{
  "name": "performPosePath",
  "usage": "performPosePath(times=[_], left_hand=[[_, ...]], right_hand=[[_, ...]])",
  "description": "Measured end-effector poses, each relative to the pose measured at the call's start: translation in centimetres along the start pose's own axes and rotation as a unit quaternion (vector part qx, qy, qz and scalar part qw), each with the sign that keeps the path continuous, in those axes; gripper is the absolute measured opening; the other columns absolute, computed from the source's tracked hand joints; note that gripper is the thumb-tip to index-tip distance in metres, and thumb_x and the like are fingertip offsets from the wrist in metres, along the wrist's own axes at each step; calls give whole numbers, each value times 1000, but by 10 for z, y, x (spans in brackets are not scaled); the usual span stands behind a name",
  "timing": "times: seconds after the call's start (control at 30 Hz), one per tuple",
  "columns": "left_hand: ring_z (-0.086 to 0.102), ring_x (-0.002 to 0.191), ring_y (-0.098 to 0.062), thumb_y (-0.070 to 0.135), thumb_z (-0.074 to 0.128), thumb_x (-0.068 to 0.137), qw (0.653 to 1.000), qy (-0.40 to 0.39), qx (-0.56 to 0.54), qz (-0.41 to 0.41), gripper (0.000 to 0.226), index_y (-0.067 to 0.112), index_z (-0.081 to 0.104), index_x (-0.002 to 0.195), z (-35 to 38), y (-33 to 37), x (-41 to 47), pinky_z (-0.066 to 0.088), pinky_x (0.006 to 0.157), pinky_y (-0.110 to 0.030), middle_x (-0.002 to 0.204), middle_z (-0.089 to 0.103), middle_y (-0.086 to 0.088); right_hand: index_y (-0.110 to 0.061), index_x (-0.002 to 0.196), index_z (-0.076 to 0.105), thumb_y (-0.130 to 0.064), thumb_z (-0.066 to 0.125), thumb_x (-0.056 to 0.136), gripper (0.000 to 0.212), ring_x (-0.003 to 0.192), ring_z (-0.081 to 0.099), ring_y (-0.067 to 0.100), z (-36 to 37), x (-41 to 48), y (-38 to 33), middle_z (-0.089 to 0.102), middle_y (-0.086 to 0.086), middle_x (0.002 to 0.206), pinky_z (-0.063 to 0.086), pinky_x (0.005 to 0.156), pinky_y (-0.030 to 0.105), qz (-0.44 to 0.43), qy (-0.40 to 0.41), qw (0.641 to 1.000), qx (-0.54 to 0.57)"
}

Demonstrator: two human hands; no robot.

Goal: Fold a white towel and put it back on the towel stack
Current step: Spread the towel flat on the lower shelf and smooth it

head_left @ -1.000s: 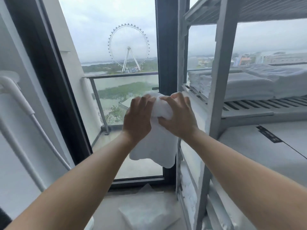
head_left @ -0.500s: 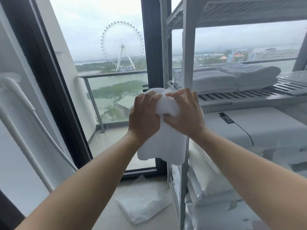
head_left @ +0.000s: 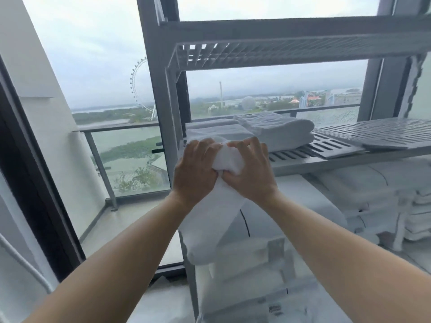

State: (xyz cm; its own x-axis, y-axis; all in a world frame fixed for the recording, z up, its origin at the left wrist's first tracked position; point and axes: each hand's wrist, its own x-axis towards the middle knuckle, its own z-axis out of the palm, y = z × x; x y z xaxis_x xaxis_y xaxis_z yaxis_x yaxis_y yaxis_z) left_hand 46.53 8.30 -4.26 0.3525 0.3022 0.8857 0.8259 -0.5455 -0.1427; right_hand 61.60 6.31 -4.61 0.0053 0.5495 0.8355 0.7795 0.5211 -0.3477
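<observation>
Your left hand [head_left: 194,170] and right hand [head_left: 250,170] clutch the towel [head_left: 210,224]. Align its edges before laying it on the stack [head_left: 275,130].

Towel [head_left: 211,220] nearer the towel stack [head_left: 277,130]

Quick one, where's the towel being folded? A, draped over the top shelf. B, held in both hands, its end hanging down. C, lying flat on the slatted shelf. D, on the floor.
B: the left hand and the right hand both grip the towel, whose end hangs below them.
</observation>
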Motion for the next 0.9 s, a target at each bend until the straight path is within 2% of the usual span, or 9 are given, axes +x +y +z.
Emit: performPosePath(times=[0.1, 0.3, 0.43, 0.57, 0.67, 0.77, 0.83, 0.9], left_hand=[[55, 104, -33, 7, 72, 69, 1000, 24, 3, 4, 47, 11, 56, 112, 33, 41, 29, 56, 73, -45, 116, 62, -11], [41, 105, -25, 2, 68, 67, 999, 51, -17, 6, 44, 10, 61, 110, 97, 121, 81, 52, 69, -37, 114, 62, -9], [42, 105, -24, -1, 64, 64, 998, 51, -36, 0, 48, 10, 62, 111, 142, 168, 118, 53, 71, -35, 115, 62, -8], [55, 105, -33, -6, 62, 64, 997, 41, -63, 3, 51, 8, 63, 113, 183, 206, 150, 55, 70, -38, 115, 63, -10], [55, 105, -32, -4, 63, 65, 995, 43, -85, -10, 50, 8, 63, 113, 228, 231, 178, 54, 66, -37, 115, 63, -10], [54, 106, -31, -4, 65, 64, 993, 59, -101, -6, 50, 7, 64, 112, 278, 252, 204, 54, 65, -36, 115, 63, -10], [49, 108, -28, -3, 64, 64, 991, 60, -119, -3, 50, 7, 64, 113, 310, 264, 225, 55, 64, -37, 115, 63, -10], [51, 107, -30, -2, 63, 64, 990, 58, -131, -3, 49, 7, 63, 112, 339, 272, 249, 56, 66, -38, 115, 63, -10]], right_hand=[[-19, 113, 57, -29, 72, 69, 48, 97, 45, 32, -31, 9, 52, 49, 9, 105, 39, 82, 40, -6, 12, 1000, -3], [-24, 118, 53, -35, 70, 75, 48, 100, 47, 31, -84, 23, 150, 48, 6, 108, 43, 76, 41, -8, 20, 1000, -1], [-17, 120, 54, -24, 67, 77, 46, 97, 47, 31, -116, 36, 213, 49, 11, 108, 38, 83, 39, -23, 67, 997, -29], [-8, 116, 55, -7, 65, 71, 46, 99, 41, 28, -139, 53, 268, 50, 16, 106, 41, 87, 47, -42, 114, 991, -55], [-5, 115, 55, -5, 65, 72, 45, 100, 47, 36, -153, 68, 316, 52, 19, 108, 42, 87, 49, -50, 115, 988, -92], [-1, 114, 57, -5, 68, 73, 43, 97, 51, 42, -166, 88, 369, 53, 22, 107, 41, 88, 44, -65, 112, 982, -138], [0, 115, 56, -5, 66, 74, 42, 98, 51, 41, -175, 103, 404, 53, 22, 107, 35, 88, 39, -72, 100, 980, -159], [-1, 116, 55, -5, 65, 75, 43, 98, 50, 38, -182, 122, 435, 52, 20, 107, 32, 88, 35, -62, 89, 981, -159]])
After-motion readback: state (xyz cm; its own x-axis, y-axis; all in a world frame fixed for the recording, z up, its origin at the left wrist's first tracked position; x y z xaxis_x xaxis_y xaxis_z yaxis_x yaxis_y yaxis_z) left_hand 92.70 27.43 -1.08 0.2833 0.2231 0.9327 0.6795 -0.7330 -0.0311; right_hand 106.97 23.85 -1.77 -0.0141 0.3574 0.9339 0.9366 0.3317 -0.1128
